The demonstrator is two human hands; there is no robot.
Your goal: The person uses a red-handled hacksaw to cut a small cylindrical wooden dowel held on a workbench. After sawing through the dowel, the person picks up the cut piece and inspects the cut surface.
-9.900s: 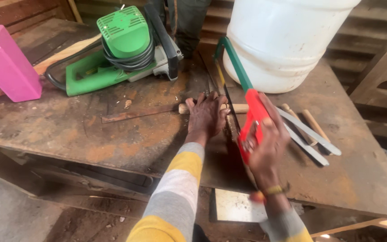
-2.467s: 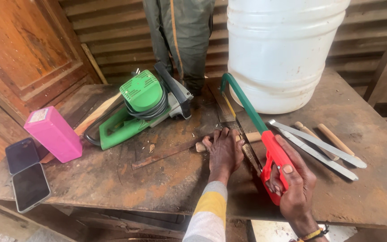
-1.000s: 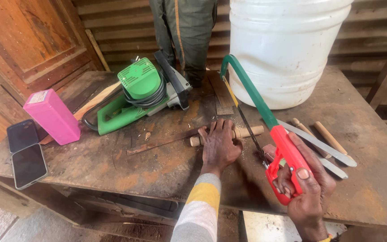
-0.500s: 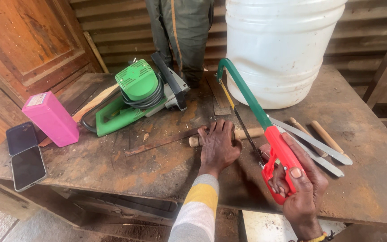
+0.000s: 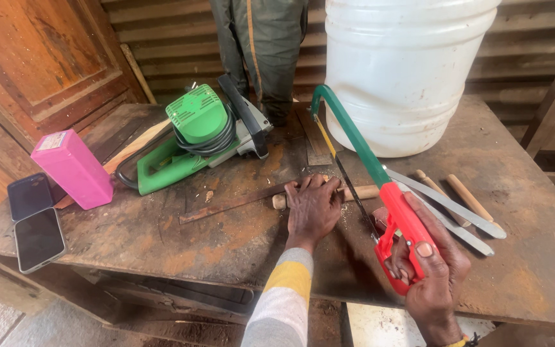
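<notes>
My left hand (image 5: 313,209) presses flat on a short wooden dowel (image 5: 366,191) lying across the worn workbench (image 5: 130,238). My right hand (image 5: 433,273) grips the red handle of a hacksaw (image 5: 367,164) with a green frame. The saw blade crosses the dowel just right of my left fingers. The frame's far end points toward the back of the bench.
A large white plastic drum (image 5: 403,71) stands at the back right. A green power tool (image 5: 197,138) with a coiled cord lies back left. A pink box (image 5: 72,168) and two phones (image 5: 33,222) sit at the left. Metal blades (image 5: 451,209) and wooden pegs (image 5: 467,196) lie right. A person's legs (image 5: 261,48) stand behind the bench.
The saw has slid back and forth across the dowel, its handle now nearer me. My left hand has stayed pressed on the dowel. The camera view has shifted slightly.
</notes>
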